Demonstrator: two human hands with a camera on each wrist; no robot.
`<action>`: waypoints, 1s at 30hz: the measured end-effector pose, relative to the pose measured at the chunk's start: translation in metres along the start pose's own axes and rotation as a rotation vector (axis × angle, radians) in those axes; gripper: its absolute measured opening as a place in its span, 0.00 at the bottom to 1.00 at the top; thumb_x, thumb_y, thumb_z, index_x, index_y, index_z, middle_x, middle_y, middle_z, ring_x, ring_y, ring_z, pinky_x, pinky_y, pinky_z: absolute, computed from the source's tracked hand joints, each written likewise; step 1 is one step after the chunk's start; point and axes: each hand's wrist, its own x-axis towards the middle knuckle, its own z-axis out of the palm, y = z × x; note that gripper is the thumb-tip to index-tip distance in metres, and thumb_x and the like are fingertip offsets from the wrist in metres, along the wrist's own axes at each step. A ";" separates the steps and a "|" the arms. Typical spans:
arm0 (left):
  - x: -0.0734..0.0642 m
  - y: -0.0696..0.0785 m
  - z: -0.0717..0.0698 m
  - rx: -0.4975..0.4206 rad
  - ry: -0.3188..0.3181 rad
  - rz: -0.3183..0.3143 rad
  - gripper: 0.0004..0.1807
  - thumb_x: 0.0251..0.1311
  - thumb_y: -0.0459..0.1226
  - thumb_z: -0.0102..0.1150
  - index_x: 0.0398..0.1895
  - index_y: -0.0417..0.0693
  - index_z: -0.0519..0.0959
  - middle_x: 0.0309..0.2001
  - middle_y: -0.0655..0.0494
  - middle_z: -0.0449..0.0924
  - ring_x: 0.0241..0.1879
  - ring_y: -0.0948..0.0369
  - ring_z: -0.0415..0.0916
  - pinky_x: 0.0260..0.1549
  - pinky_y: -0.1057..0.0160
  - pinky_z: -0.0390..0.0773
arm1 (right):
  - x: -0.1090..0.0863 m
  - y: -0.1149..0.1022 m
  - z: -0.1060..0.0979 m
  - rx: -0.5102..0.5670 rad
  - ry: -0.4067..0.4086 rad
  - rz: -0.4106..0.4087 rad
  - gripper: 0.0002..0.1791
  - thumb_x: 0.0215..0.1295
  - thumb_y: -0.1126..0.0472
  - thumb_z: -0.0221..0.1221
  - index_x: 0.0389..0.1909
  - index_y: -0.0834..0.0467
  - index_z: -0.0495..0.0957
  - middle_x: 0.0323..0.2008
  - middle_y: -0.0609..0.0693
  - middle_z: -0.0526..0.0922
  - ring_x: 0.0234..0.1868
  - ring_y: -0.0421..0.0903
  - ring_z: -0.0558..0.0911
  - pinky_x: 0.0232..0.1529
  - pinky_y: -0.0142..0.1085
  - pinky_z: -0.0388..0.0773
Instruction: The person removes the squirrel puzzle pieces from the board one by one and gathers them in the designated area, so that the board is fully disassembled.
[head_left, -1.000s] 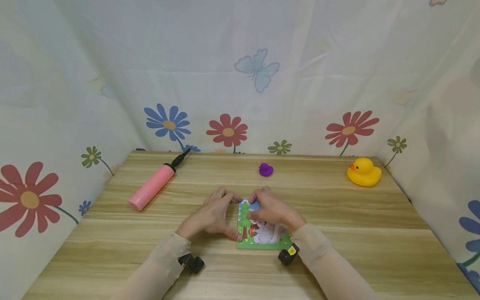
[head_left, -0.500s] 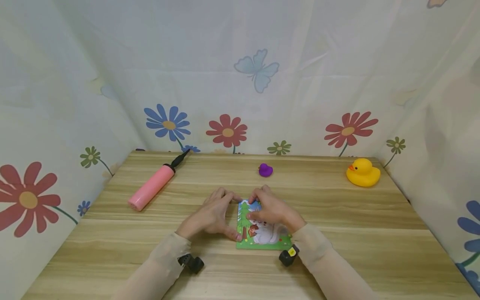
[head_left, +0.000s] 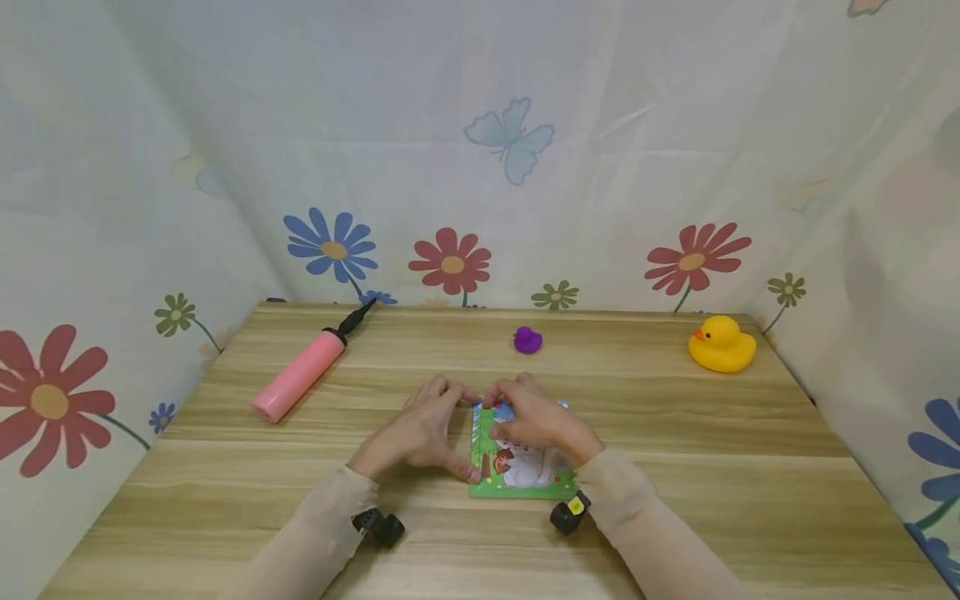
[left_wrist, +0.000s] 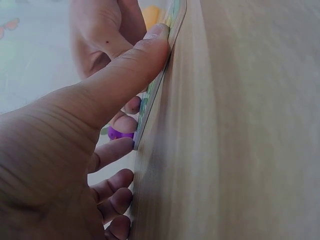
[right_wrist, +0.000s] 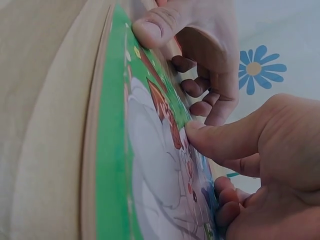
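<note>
A small picture board with a white animal on green, apparently a jigsaw puzzle with faint seams, lies flat on the wooden table. In the head view my left hand spans its left edge, the thumb touching near the front left corner and the index finger at the back left corner. My right hand is over the board's upper part. In the right wrist view the right thumb and bent fingertips touch the printed surface. Whether they pinch a loose piece is not visible.
A pink hand pump with a black nozzle lies at the back left. Behind the board sits a small purple duck; a larger yellow duck stands at the back right. Flower-printed curtains enclose the table.
The right index finger has shifted slightly left along the board's top, and the back right corner now shows. The left hand and board stay in place; the whole view drifts a little.
</note>
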 end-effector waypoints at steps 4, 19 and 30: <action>-0.001 -0.001 0.000 -0.004 -0.002 -0.008 0.64 0.30 0.66 0.94 0.75 0.54 0.75 0.62 0.51 0.71 0.63 0.51 0.69 0.66 0.42 0.72 | 0.004 0.000 0.003 -0.016 0.006 -0.002 0.17 0.66 0.65 0.76 0.53 0.53 0.83 0.55 0.57 0.74 0.53 0.52 0.74 0.59 0.53 0.79; 0.000 -0.001 0.001 -0.008 -0.007 -0.018 0.64 0.30 0.66 0.94 0.75 0.54 0.75 0.63 0.51 0.70 0.65 0.50 0.68 0.67 0.40 0.71 | 0.022 0.011 0.026 -0.036 0.051 0.110 0.20 0.56 0.69 0.69 0.47 0.48 0.78 0.54 0.54 0.68 0.57 0.58 0.66 0.60 0.56 0.72; 0.000 0.001 0.000 0.001 -0.009 -0.035 0.65 0.31 0.65 0.94 0.76 0.55 0.75 0.63 0.52 0.70 0.65 0.50 0.69 0.68 0.41 0.71 | 0.002 0.012 -0.002 0.120 0.065 0.015 0.19 0.58 0.62 0.83 0.45 0.58 0.84 0.47 0.56 0.76 0.47 0.49 0.75 0.49 0.41 0.77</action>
